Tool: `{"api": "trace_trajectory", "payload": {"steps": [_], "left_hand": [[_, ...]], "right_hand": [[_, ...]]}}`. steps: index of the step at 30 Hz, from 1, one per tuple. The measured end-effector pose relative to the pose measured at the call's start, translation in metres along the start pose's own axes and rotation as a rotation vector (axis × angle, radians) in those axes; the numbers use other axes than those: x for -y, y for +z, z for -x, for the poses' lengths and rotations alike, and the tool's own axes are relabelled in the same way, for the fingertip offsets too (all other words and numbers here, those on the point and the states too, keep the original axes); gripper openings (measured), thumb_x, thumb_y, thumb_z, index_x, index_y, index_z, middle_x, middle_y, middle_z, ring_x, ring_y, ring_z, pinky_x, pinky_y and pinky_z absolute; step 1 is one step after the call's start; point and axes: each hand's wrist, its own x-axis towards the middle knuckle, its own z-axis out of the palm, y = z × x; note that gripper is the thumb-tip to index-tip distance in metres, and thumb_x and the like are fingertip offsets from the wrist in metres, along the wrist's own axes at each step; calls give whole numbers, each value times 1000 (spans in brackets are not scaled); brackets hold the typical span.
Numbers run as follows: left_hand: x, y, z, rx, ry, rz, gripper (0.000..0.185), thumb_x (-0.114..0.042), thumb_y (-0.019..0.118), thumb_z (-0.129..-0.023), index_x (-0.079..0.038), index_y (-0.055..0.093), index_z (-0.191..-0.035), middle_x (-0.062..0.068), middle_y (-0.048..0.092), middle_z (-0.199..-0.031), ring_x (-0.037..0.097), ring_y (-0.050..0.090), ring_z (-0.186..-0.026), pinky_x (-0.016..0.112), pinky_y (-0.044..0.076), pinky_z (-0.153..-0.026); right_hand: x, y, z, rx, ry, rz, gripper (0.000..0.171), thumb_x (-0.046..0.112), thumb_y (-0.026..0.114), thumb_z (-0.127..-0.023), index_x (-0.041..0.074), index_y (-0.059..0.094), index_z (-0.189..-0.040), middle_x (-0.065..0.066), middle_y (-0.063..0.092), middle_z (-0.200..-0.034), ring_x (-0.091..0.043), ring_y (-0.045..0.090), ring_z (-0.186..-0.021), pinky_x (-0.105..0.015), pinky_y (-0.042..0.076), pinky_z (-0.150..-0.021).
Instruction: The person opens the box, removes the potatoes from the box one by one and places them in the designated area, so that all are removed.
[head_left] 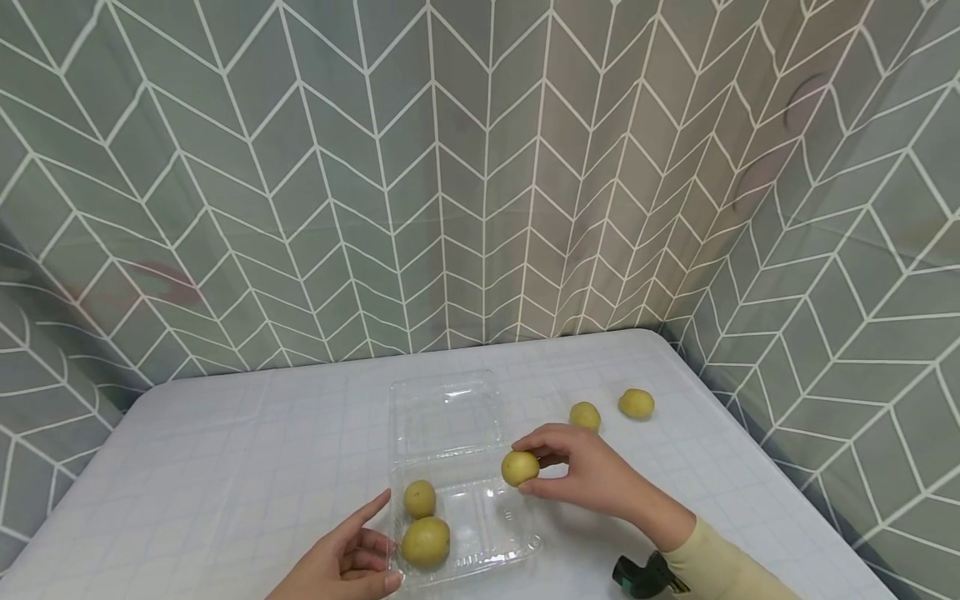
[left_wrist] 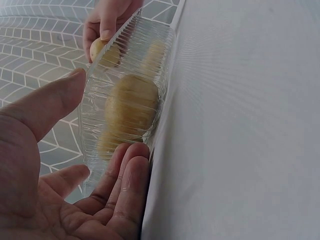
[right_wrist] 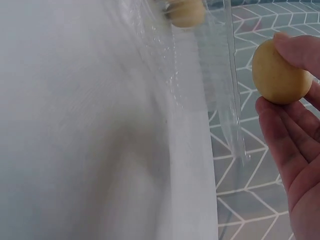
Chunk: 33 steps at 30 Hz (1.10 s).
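- Currently my right hand (head_left: 592, 471) pinches one small yellow potato (head_left: 520, 467) between thumb and fingertips, held just above the right edge of the clear plastic clamshell (head_left: 480, 521); the right wrist view shows the same potato (right_wrist: 279, 74) against my fingers (right_wrist: 280, 135), clear of the table.
- My left hand (head_left: 348, 562) rests at the tray's near-left corner, fingers relaxed and spread, fingertips touching the ribbed wall (left_wrist: 102, 125); nothing is gripped.
- Two potatoes already lie in the tray's left part: a smaller one (head_left: 419, 498) behind, a larger one (head_left: 425, 542) in front, nearly touching.
- The lid (head_left: 444, 412) lies flat open behind the tray.
- Two more potatoes (head_left: 584, 415) (head_left: 636, 403) sit loose on the white table (head_left: 225, 467), beyond my right hand, well apart from the tray.
- Handling judgement: the potato looks firm, light and smooth-skinned; being round, it may roll once set down. A grip across its widest part should hold it best.
- Tray judgement: thin, flexible, very light plastic, likely to slide or buckle under a push; best steadied at the rim corner.
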Motion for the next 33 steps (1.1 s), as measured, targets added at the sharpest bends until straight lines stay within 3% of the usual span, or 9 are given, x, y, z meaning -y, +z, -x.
{"api": "trace_trajectory", "payload": {"steps": [10,19,33], "left_hand": [[2,0,1,6,-6,25,98,-20,78,-87,1,13,-157,11,59,-109,27,61,-97,27,55,-79],[2,-1,2,13,20,43,96,-17,77,-88,1,12,-157,12,58,-110,27,61,-97,26,55,-79],[0,0,1,4,11,20,96,-18,78,-87,0,15,-157,11,58,-110,26,60,-97,26,55,-79]], "right_hand": [[-7,-9,10,-34,32,-9,39,28,84,-81,17,69,-116,9,67,-111,-11,67,-94,-34,56,-83],[-15,-13,19,-117,32,-31,40,28,84,-81,17,69,-117,7,67,-110,-14,68,-93,-34,56,-84],[-29,-18,39,-162,107,-50,41,25,84,-81,12,68,-116,1,67,-111,-14,68,-94,-31,56,-82]]}}
